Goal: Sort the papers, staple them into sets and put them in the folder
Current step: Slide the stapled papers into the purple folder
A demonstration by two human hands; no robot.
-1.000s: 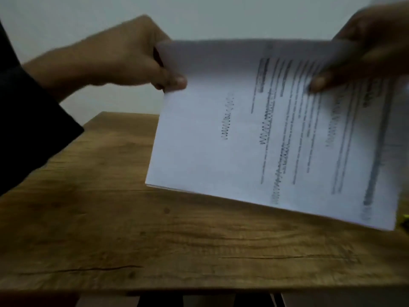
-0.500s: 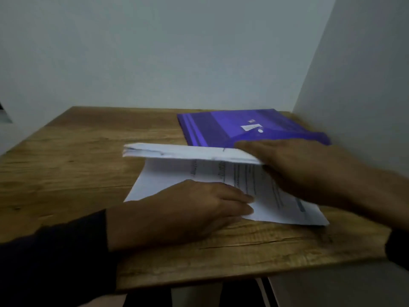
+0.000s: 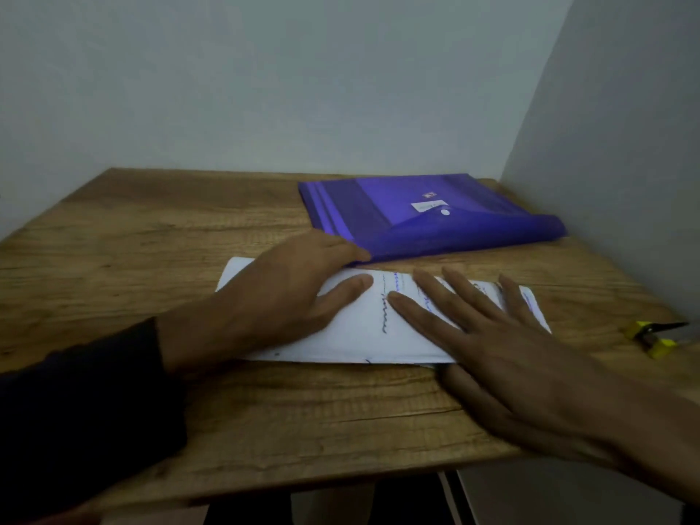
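White papers [image 3: 352, 335], folded over on themselves, lie flat on the wooden desk [image 3: 151, 252], just in front of the purple folder [image 3: 416, 214]. Both hands press down on them with straight fingers, the left hand [image 3: 280, 293] at their left part and the right hand [image 3: 492, 342] spread over their right. A yellow stapler [image 3: 651, 337] sits near the right edge.

wooden table [image 3: 151, 236] | on it: papers [image 3: 341, 335], purple folder [image 3: 378, 210], yellow stapler [image 3: 649, 337]
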